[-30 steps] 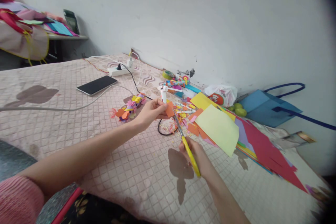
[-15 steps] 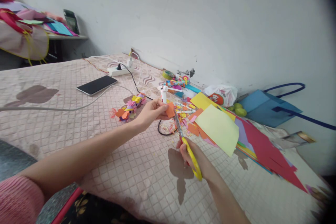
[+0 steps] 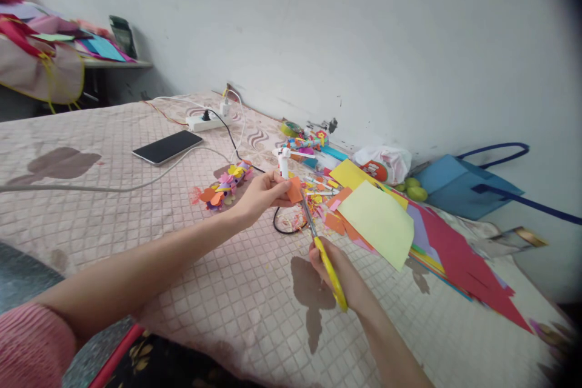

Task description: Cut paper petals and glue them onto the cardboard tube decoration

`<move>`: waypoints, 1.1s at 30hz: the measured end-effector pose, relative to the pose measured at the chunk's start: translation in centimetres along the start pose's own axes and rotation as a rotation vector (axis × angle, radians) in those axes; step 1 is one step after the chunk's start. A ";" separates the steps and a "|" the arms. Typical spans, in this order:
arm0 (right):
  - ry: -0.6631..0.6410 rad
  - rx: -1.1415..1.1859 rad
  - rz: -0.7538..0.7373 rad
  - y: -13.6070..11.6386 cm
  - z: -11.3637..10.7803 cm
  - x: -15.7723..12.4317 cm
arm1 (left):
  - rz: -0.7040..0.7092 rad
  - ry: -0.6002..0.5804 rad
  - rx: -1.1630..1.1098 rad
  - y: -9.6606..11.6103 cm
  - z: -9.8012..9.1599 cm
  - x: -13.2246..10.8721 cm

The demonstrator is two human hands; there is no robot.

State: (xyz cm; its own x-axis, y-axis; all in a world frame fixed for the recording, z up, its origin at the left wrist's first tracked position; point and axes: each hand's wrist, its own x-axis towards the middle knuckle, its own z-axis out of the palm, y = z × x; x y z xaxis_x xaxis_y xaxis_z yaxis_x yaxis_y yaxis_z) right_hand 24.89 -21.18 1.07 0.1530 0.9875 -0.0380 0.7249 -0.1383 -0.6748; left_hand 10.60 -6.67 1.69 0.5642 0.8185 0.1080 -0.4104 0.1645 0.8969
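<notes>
Closing yellow scissors [image 3: 323, 254], orange paper [image 3: 295, 190] unmoved

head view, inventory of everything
paper piece: 1, orange, centre
scissors: 1, yellow handles, centre
tool: 1, white, centre
flower craft: 1, multicoloured, left
device: 1, black, left
power strip: 1, white, back
cables: several, mixed, left
sheets: several, mixed, right
scraps: many, mixed, centre
tape: 1, green, back
plastic bag: 1, white, back
tote: 1, blue, right
tablecloth: 1, pink, underneath
background pile: 1, mixed, left
left hand: 1, bare, centre
right hand: 1, bare, centre
</notes>
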 end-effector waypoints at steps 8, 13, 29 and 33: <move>0.038 0.000 0.068 1.9 0.5 0.5 | 0.011 -0.001 -0.001 0.1 0.0 0.0; -0.011 0.021 0.010 0.9 0.1 0.2 | -0.001 0.002 0.007 0.3 0.1 -0.1; 0.009 0.030 -0.050 0.1 0.0 0.0 | -0.006 0.009 0.021 0.1 0.1 -0.1; 0.015 0.017 -0.029 0.3 0.1 0.1 | -0.004 0.010 0.011 0.0 0.1 -0.1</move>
State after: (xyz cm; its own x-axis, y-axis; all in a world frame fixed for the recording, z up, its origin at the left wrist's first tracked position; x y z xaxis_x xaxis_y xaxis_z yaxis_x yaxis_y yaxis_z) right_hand 25.03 -21.13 0.84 0.1425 0.9898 -0.0073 0.7177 -0.1084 -0.6879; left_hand 10.61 -6.78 1.73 0.5586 0.8233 0.1003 -0.4002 0.1616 0.9021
